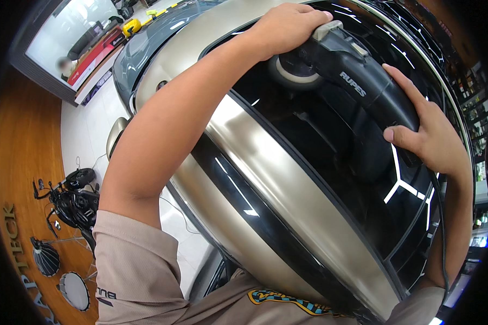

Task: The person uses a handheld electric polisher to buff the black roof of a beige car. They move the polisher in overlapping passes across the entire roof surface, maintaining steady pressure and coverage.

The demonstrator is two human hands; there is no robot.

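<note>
A black car polisher [379, 95] rests over the glossy black roof panel [320, 157] of a car with satin gold-beige bodywork [265, 157]. Its round pad [295, 76], pale at the rim, sits at the polisher's head and seems to meet the panel. My left hand [293, 30] lies over the front of the polisher, fingers curled around its light-grey top end. With thumb and fingers on either side, my right hand [434, 130] grips the rear body. A thin black cord [442, 233] runs back from it along my right forearm.
A grey-blue car [171, 27] stands beyond at the upper left. On the left are a black motorcycle [73, 200], two round studio lights [73, 290] and a wood-panelled wall [24, 157]. Far back, a person [65, 66] is near a red counter [97, 57]. Shelves line the right.
</note>
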